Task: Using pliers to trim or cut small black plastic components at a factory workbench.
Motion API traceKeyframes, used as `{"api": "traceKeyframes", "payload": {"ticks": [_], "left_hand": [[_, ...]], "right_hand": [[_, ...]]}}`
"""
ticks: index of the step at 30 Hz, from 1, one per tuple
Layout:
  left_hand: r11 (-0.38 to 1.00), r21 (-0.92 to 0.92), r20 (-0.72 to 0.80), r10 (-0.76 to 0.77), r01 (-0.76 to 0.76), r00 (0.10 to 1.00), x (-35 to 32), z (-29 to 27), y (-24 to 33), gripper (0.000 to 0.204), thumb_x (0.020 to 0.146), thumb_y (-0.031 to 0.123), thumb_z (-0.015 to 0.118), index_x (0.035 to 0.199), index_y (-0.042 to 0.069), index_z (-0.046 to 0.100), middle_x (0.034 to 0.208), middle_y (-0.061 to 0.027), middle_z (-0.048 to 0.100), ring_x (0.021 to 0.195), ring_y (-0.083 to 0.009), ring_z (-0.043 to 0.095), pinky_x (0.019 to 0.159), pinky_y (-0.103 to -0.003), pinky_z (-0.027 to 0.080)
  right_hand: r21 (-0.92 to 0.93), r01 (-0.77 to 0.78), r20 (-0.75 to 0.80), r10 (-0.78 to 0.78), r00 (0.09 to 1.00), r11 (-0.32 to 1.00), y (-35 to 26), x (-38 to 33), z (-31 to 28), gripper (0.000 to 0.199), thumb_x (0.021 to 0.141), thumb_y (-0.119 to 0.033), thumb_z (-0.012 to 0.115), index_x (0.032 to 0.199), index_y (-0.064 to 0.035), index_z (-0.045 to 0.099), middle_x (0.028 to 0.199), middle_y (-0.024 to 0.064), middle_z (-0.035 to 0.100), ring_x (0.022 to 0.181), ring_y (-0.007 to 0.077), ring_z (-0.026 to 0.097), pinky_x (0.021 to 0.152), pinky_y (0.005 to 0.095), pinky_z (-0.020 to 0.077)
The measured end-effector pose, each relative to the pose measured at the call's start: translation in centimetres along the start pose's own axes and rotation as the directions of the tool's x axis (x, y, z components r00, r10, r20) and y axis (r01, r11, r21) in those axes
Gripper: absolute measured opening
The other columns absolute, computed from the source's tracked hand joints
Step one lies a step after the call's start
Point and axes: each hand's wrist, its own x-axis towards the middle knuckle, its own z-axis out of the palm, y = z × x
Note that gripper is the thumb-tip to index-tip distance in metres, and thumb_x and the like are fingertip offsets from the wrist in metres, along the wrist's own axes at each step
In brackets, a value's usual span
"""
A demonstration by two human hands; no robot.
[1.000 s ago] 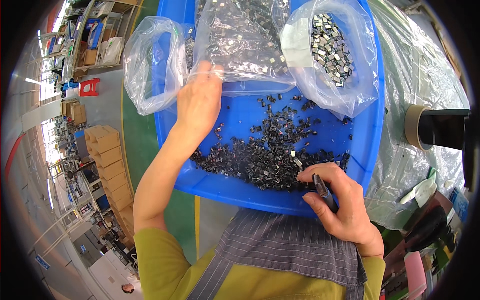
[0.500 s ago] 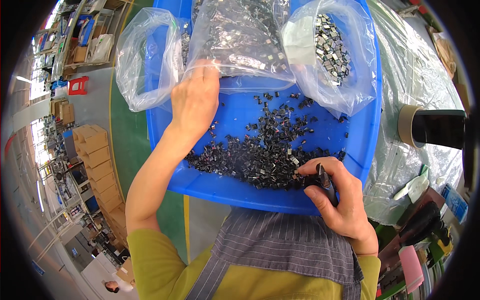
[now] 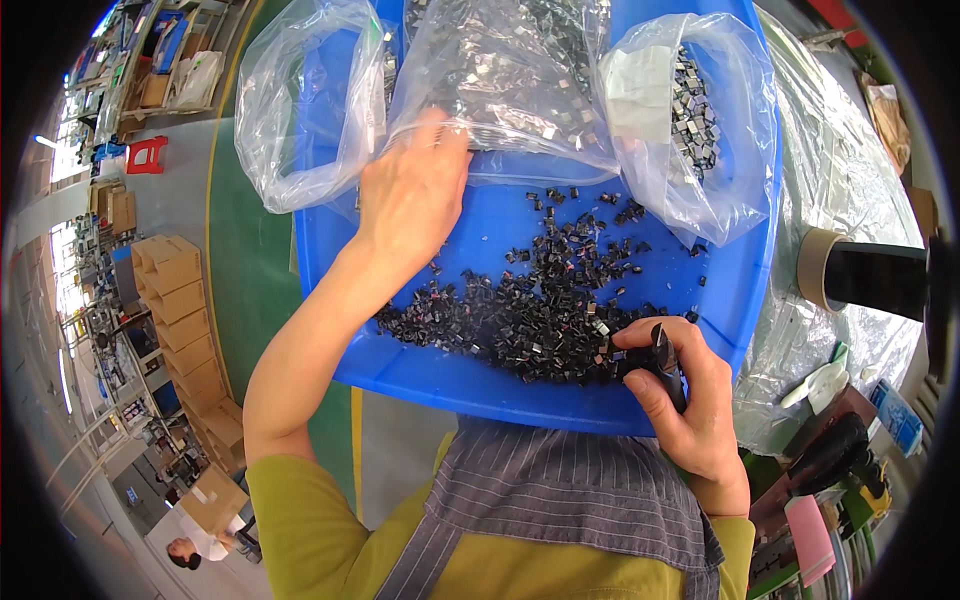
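- Head view, against a second ago: the left hand [image 3: 415,190] sits at much the same spot on the rim of the middle clear bag [image 3: 500,90]; the right hand [image 3: 685,400] has barely shifted at the near edge of the blue tray [image 3: 740,290].
- Left hand: fingers closed on the bag's mouth, pinching the film.
- Right hand: closed around a dark pen-like tool [image 3: 668,360], its tip at the edge of the pile of small black parts [image 3: 530,320].
- Parts lie loose across the tray floor, thickest along the near side; more fill the middle bag and the right bag [image 3: 690,110]. Left bag [image 3: 300,110] looks nearly empty.
- Judgement: best to keep the bag mouth taut and low and work the parts a few at a time, so none skip over the near rim.
- Beside the tray: tape roll [image 3: 820,265] on a dark spindle.
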Motion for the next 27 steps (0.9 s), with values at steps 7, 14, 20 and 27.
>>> {"api": "traceKeyframes", "payload": {"ticks": [7,14,20,27], "left_hand": [[0.984,-0.169,-0.067,-0.060,0.048,0.996,-1.0,-2.1,2.0,0.012,0.085,0.002,0.060,0.092,0.002,0.050,0.076,-0.0147,0.062,0.061,-0.0312,0.062,0.054,-0.039,0.048],[0.327,-0.917,0.259,0.053,0.228,0.964,-1.6,-6.2,8.6,0.017,0.090,-0.004,0.054,0.102,-0.001,0.043,0.080,-0.0073,0.062,0.072,-0.0076,0.062,0.058,-0.020,0.049],[0.164,-0.963,0.233,0.094,0.216,0.968,-2.4,-5.3,8.2,0.018,0.091,-0.004,0.054,0.104,-0.002,0.043,0.091,-0.0093,0.057,0.077,-0.0105,0.064,0.061,-0.021,0.052],[0.369,-0.929,0.052,0.064,0.025,0.997,-2.7,-4.6,8.7,0.022,0.086,-0.004,0.061,0.106,-0.001,0.052,0.083,-0.0073,0.067,0.067,-0.0057,0.065,0.048,-0.016,0.044]], "right_hand": [[0.012,-0.047,0.018,0.047,0.999,0.999,-0.2,0.1,-0.2,0.029,0.082,-0.004,0.068,0.108,-0.0008,0.055,0.098,0.0144,0.061,0.085,0.0280,0.061,0.078,0.0334,0.0480],[-0.102,-0.066,0.041,0.070,0.997,0.993,-0.7,2.2,0.3,0.029,0.080,0.000,0.066,0.104,-0.0013,0.049,0.096,0.0156,0.057,0.089,0.0350,0.056,0.078,0.0406,0.0450],[-0.156,-0.067,0.028,0.072,0.997,0.986,-0.4,2.4,0.7,0.033,0.079,-0.001,0.069,0.106,-0.0017,0.049,0.095,0.0144,0.054,0.088,0.0338,0.054,0.075,0.0404,0.0447],[-0.140,-0.036,0.025,0.040,0.999,0.989,-0.6,2.6,0.7,0.036,0.080,-0.002,0.069,0.109,-0.0008,0.049,0.094,0.0143,0.053,0.087,0.0332,0.054,0.075,0.0392,0.0451]]}}
